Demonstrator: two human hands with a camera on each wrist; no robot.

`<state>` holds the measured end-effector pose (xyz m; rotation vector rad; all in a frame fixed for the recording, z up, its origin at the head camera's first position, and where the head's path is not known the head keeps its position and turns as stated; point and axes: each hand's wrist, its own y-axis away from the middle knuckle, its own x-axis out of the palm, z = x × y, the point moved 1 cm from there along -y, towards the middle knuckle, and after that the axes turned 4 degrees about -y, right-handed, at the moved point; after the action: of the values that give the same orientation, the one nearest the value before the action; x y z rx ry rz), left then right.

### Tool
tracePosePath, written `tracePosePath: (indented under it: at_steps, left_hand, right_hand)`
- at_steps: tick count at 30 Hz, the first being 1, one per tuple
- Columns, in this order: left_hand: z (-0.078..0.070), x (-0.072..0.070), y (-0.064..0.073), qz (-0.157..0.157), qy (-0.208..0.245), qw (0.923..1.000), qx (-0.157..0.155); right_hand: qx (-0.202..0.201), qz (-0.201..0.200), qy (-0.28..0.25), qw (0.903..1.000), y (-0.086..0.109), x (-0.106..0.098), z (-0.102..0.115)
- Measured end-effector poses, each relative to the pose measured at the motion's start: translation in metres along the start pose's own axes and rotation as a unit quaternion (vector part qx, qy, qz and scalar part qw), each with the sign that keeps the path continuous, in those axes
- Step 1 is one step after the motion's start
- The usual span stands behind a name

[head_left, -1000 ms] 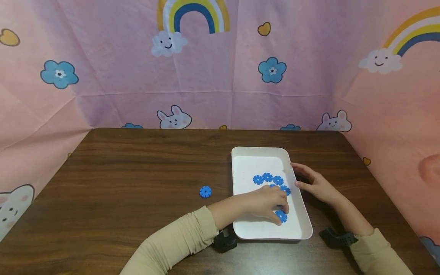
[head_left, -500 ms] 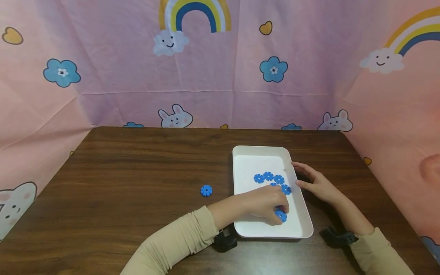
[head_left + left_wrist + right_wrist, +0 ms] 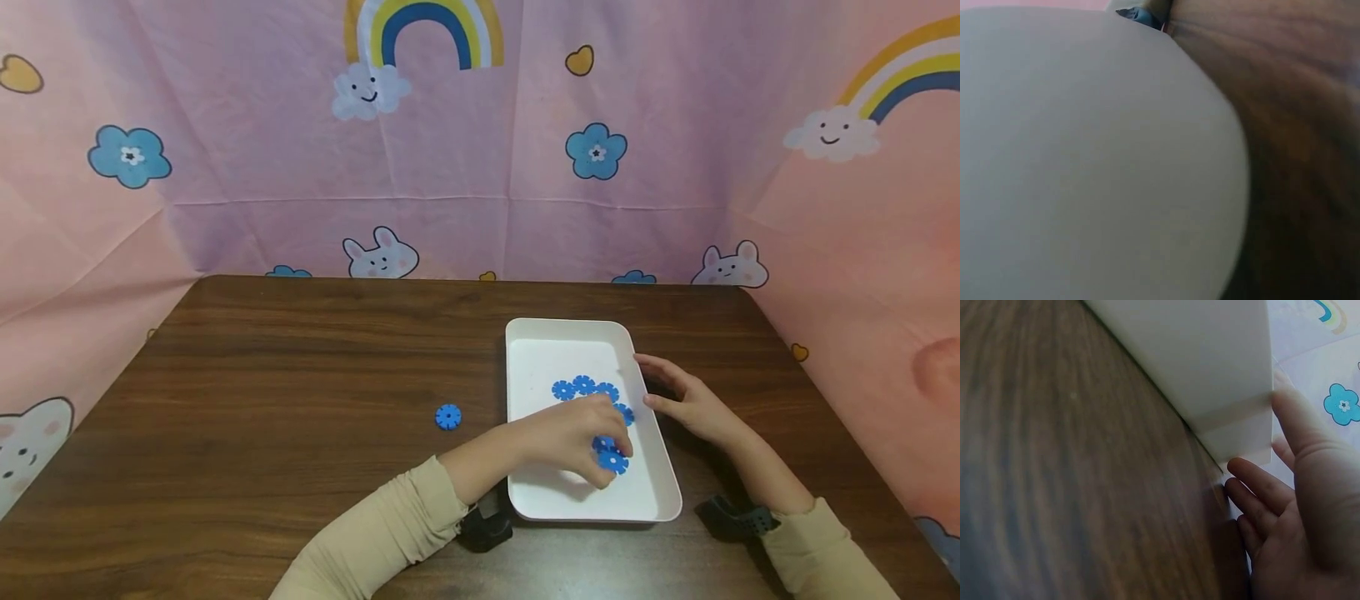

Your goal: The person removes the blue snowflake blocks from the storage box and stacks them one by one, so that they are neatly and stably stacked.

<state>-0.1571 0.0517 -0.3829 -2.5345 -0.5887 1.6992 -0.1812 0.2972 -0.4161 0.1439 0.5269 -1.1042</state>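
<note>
My left hand (image 3: 573, 433) reaches into a white tray (image 3: 543, 500), and its curled thumb and fingers pinch blue snowflake-shaped interlocking discs (image 3: 612, 462). Part of these discs is hidden by the fingers. More blue discs (image 3: 583, 384) lie in a curved row on the tray floor beyond the hand. At the tray's right side my right hand (image 3: 697, 408) rests its thumb and fingertips against the wall. In the right wrist view, extended fingers (image 3: 1263, 481) touch the tray's outer side (image 3: 1210, 356). The left wrist view shows only the tray wall (image 3: 1104, 156), not the hand.
One more blue disc (image 3: 448, 417) lies on the brown wooden table (image 3: 300, 375), left of the tray. A patterned pink cloth (image 3: 450, 167) hangs behind and beside the table. Dark wrist straps (image 3: 738, 518) sit below both hands.
My left hand has closed around the discs and lifted slightly, and a disc near the thumb has shifted a little away from the near rim. My right hand stays at the tray's side.
</note>
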Motion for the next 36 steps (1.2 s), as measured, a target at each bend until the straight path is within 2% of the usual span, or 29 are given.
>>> tracePosePath:
  at_steps: [5, 11, 16, 25, 33, 36]
  left_hand:
    - [-0.003, -0.006, 0.006, -0.047, 0.005, 0.9988, 0.016]
    - [-0.004, -0.013, 0.016, -0.114, 0.0, 0.9921, 0.051]
    - [-0.002, -0.017, 0.025, -0.146, 0.007, 0.9874, 0.059]
    - [0.002, -0.025, 0.045, -0.156, 0.041, 0.9867, 0.023]
    - [0.002, -0.034, 0.066, -0.16, 0.067, 0.9846, -0.018]
    - [0.003, -0.037, 0.074, -0.167, 0.067, 0.9834, -0.021]
  right_hand:
    - [-0.001, 0.001, 0.0, 1.0, 0.0, -0.001, 0.001]
    - [-0.002, -0.002, 0.001, 1.0, 0.0, 0.0, 0.002]
    - [0.003, -0.006, 0.001, 1.0, 0.0, 0.001, 0.001]
    - [0.014, -0.011, 0.008, 0.9998, 0.001, 0.0, 0.0]
    - [0.006, -0.011, 0.011, 0.9999, 0.001, 0.001, 0.002]
    - [0.003, -0.013, 0.011, 0.9999, 0.001, 0.001, 0.002]
